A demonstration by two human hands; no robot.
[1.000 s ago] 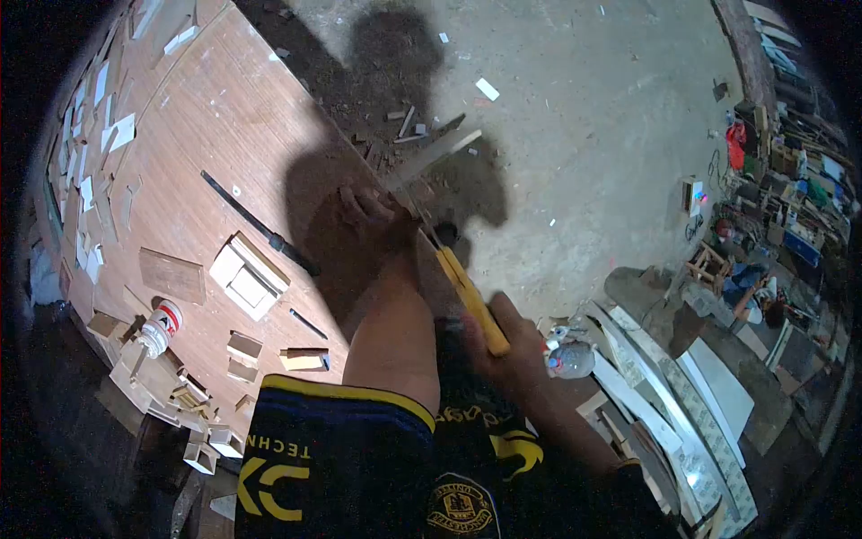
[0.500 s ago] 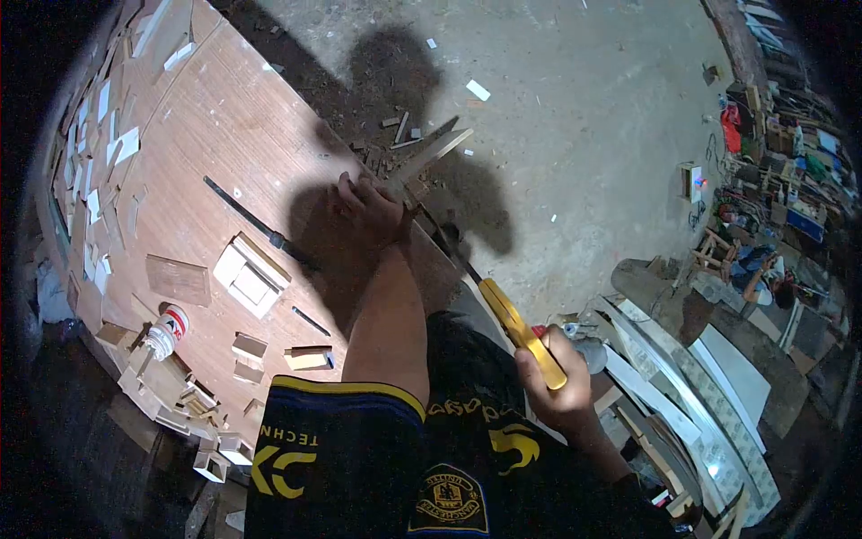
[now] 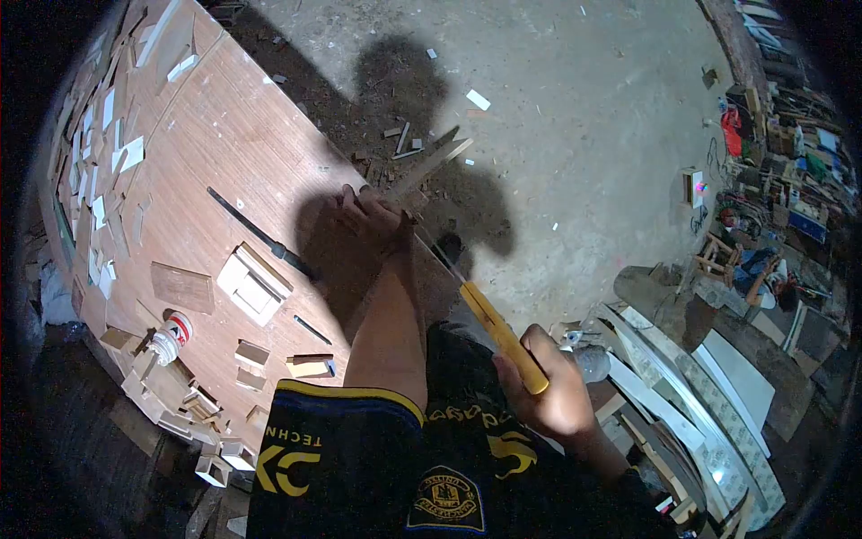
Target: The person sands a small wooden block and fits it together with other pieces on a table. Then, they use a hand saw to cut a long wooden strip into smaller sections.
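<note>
My left hand is closed on a narrow wooden strip at the table's edge. The strip's pale end sticks out over the floor. In my right hand is the yellow handle of a handsaw, with my fingers wrapped around it. The saw's thin blade runs along the table edge towards the strip, close to my left wrist. Shadow and my hand hide where blade and wood meet. A long dark file-like tool lies on the table left of my left hand.
The wooden table also holds a white-and-wood box, a red-and-white container, a dark pen-like stick, small boxes and scattered offcuts. Scraps litter the concrete floor. Long boards and a plastic bottle are at my right.
The saw handle has shifted left, closer to the table edge, and less blade shows between handle and left hand. My left hand stays on the strip.
</note>
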